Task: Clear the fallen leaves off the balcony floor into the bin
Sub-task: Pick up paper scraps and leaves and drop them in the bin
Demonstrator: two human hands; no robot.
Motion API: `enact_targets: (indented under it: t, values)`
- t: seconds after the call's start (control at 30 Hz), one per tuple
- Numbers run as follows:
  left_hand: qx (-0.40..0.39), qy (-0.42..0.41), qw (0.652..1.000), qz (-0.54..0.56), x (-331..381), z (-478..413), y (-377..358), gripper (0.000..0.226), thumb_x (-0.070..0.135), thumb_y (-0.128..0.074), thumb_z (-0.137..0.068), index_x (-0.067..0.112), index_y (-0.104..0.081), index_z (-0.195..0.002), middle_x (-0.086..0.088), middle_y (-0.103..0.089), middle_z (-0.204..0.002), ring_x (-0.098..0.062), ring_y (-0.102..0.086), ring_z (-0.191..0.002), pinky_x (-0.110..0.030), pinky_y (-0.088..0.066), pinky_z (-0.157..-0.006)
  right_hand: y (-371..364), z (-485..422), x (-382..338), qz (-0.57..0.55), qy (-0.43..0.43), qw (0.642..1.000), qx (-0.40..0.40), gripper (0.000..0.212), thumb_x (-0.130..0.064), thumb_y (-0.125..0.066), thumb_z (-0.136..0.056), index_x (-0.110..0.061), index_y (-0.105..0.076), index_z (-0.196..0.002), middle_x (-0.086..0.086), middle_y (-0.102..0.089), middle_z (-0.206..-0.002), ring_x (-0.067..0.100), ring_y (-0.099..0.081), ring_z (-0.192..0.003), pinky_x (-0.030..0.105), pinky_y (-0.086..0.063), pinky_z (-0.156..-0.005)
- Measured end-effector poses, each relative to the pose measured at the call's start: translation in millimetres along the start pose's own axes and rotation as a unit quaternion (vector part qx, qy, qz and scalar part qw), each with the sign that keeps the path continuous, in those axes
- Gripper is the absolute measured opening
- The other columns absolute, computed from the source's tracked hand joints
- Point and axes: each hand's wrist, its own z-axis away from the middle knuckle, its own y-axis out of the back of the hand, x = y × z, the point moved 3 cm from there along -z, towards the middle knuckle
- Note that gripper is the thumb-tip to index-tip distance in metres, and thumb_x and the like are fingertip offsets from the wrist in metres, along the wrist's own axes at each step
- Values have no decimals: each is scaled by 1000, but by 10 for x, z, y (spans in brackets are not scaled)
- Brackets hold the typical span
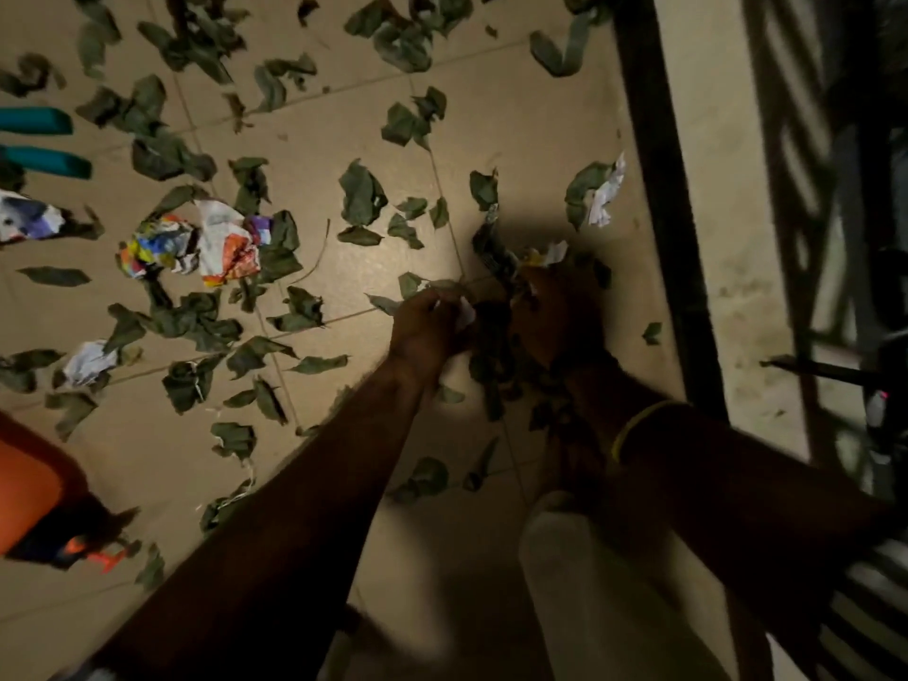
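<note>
Green fallen leaves [361, 194] lie scattered over the tiled balcony floor [521, 125]. Both my hands meet low over the floor near the railing and press together a bunch of leaves and paper scraps [494, 346]. My left hand [427, 329] curls its fingers round the bunch's left side, with a white scrap at the fingertips. My right hand [557, 319] grips the right side, and leaves stick out above and below it. An orange bin [34, 489] shows at the left edge, only partly in view.
Crumpled coloured wrappers [196, 248] and white paper balls [607, 191] lie among the leaves. A dark railing post [663, 199] runs down the right side with a ledge beyond. Teal objects [44, 140] lie at the far left. My pale trouser leg [580, 582] is below the hands.
</note>
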Motion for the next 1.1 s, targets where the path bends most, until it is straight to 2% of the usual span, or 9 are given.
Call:
enact_targets:
  t: [0.17, 0.37, 0.47, 0.53, 0.67, 0.8, 0.93, 1.0, 1.1]
  values:
    - [38, 35, 998, 36, -387, -219, -5, 17, -6, -52, -93, -17, -63, -101, -21, -58, -84, -28, -56, -77, -39, -53, -80, -414, -242, 315, 46, -1, 991, -122, 49, -12, -55, -97, -13, -48, -145, 18, -32, -156, 38, -32, -142, 43, -28, -115]
    - [36, 25, 999, 26, -407, -221, -83, 24, 2, -55, -97, -14, -63, -113, -17, -61, -81, -14, -57, -61, -21, -51, -61, -338, -180, 359, -70, -29, 996, 45, 12, -12, -67, -90, -1, -68, -95, 19, -61, -113, 36, -54, -112, 37, -42, -98]
    - [18, 43, 995, 88, -213, -148, -214, 24, 6, -53, -99, -6, -64, -117, -21, -68, -105, -24, -64, -85, -24, -55, -67, -194, 146, 60, -132, 43, 986, 88, 12, -14, -68, -85, -7, -72, -94, 14, -67, -102, 28, -60, -99, 37, -49, -89]
    - [-11, 54, 991, 126, -29, -58, -331, 17, 13, -51, -100, 4, -64, -106, -18, -68, -102, -25, -65, -82, -24, -54, -61, -142, 381, -179, -180, 91, 977, 70, 16, -18, -65, -87, -8, -73, -98, 10, -71, -98, 18, -61, -93, 29, -48, -87]
    - [11, 37, 995, 88, 143, -26, -343, 16, 3, -54, -97, -2, -64, -109, -23, -65, -100, -27, -63, -75, -30, -56, -63, -12, 580, -383, -249, 29, 967, 46, 27, -22, -63, -85, -15, -73, -109, -4, -72, -99, 12, -66, -91, 23, -52, -80]
    - [72, 19, 997, 38, 215, -148, -276, 21, 1, -55, -97, -3, -67, -114, -28, -68, -109, -35, -67, -92, -54, -55, -91, 334, 330, -162, -238, -14, 959, 151, 10, -13, -65, -90, -15, -71, -98, -19, -62, -89, -2, -59, -85, 10, -43, -71]
    - [62, -8, 998, 19, 258, -371, -413, 23, 6, -56, -98, 2, -67, -118, -20, -70, -113, -33, -69, -98, -50, -57, -87, 389, -553, 366, -142, -98, 983, 63, 38, -24, -60, -90, -6, -67, -122, 10, -65, -123, 28, -57, -117, 17, -36, -91]
    - [48, -25, 998, 18, 220, -484, -521, 24, 8, -55, -99, 4, -66, -120, -19, -70, -114, -31, -69, -95, -44, -58, -79, 346, -945, 550, -90, -99, 991, 16, 64, -36, -61, -74, -8, -62, -132, 19, -56, -137, 36, -51, -125, 36, -41, -105]
    - [25, -40, 999, 16, 121, -585, -645, 26, 9, -53, -100, 2, -64, -123, -21, -69, -115, -34, -69, -92, -49, -57, -75, 238, -1237, 718, -3, -120, 991, -58, 71, -36, -72, -80, -13, -50, -142, 18, -32, -152, 40, -39, -135, 44, -40, -109]
